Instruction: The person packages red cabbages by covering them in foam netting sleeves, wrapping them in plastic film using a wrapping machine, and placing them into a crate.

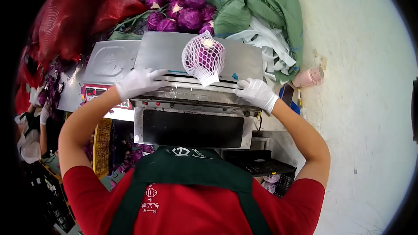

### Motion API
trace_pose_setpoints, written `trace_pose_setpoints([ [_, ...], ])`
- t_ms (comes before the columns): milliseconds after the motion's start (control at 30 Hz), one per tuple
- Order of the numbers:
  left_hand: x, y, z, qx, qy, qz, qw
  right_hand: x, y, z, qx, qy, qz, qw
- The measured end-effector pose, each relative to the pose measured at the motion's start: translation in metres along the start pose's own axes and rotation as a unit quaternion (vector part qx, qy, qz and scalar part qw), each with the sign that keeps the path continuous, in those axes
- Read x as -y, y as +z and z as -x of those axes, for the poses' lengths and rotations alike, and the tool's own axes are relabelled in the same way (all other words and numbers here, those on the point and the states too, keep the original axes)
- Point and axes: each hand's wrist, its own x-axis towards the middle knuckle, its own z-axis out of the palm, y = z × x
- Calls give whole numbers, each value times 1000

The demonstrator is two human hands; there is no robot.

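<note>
A purple cabbage in a white foam net (203, 56) rests on the steel top plate (161, 52) of a wrapping machine, between my two hands. My left hand (140, 83), in a white glove, lies at the left end of the machine's front rollers (196, 82) with its fingers stretched toward the middle. At the right end, my right hand (257, 93), also gloved, has its fingers bent and drawn together at the roller edge. Whether clear film runs between the hands is hard to make out. Neither hand touches the cabbage.
Bare purple cabbages (187, 11) are piled behind the machine, beside red mesh sacks (65, 17) and a green sack (261, 4) with white foam nets (270, 41). A pink cup (309, 77) lies at right. Below stands a black crate (283, 178). Another person (32, 135) works at far left.
</note>
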Motion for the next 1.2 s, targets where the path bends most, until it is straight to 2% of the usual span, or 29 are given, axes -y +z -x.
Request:
trace_pose_setpoints([
  [33,-13,0,-10,-1,-39,3,999,8,2,-6,-41,30,-35,998],
  [67,-15,17,-11,-92,-48,38,994,10,6,-6,-28,48,-99,994],
  [133,-22,43,-3,-186,-150,198,951,21,8,2,-69,171,-258,948],
  [167,-32,27,1,-126,-289,374,872,29,-15,2,-13,262,-401,878],
  [200,-46,2,6,-60,-411,529,740,32,-44,1,44,342,-527,777],
  [233,-55,-15,10,-108,-390,588,701,32,-51,7,28,336,-550,764],
  [267,-65,-40,11,-123,-442,619,638,34,-74,4,15,344,-584,735],
  [333,-62,-86,8,-255,-422,627,604,27,-111,0,-104,297,-625,714],
  [400,-37,-94,3,-369,-367,552,651,13,-132,-21,-302,255,-602,694],
  [433,-24,-93,-10,-372,-368,551,650,-6,-125,-26,-334,273,-505,748],
  [467,-12,-94,-32,-398,-330,519,681,-28,-103,-41,-335,269,-504,749],
  [500,3,-91,-47,-423,-289,485,708,-52,-70,-57,-373,216,-347,833],
  [533,20,-71,-57,-377,-222,461,772,-65,-48,-71,-399,155,-177,886],
  [567,36,-49,-71,-300,-200,395,845,-62,-38,-80,-302,159,-152,928],
  [600,37,-23,-83,-247,-198,407,857,-55,-29,-89,-201,162,-124,958],
  [633,36,0,-92,-203,-175,390,881,-46,-21,-101,-202,157,-121,959],
  [667,32,5,-102,-164,-112,390,899,-31,-12,-112,-233,150,-407,870],
  [700,19,18,-106,-181,-172,511,823,-17,-2,-121,-240,130,-657,703],
  [767,21,21,-112,-160,-250,539,788,-26,11,-122,-220,149,-480,836],
  [800,22,16,-114,-140,-281,562,765,-26,7,-116,-222,150,-481,835],
  [833,20,14,-116,-139,-282,561,766,-23,2,-107,-187,174,-529,809],
  [867,12,13,-116,-144,-281,647,694,-15,-7,-100,-148,196,-574,781],
  [900,0,5,-116,-146,-276,726,613,-3,-17,-96,-119,219,-649,719],
  [933,-15,-7,-110,-99,-291,750,585,13,-34,-81,-93,232,-660,709],
  [1000,-53,-33,-95,4,-362,841,403,35,-60,-68,73,203,-629,747],
  [1067,-85,-52,-81,116,-322,884,319,76,-64,-35,45,263,-795,545],
  [1100,-99,-50,-73,166,-334,870,323,90,-66,-27,100,288,-830,466],
  [1133,-114,-39,-66,179,-352,876,277,108,-71,-22,84,271,-871,402],
  [1200,-138,-20,-55,200,-365,880,229,137,-61,-7,105,309,-888,325],
])
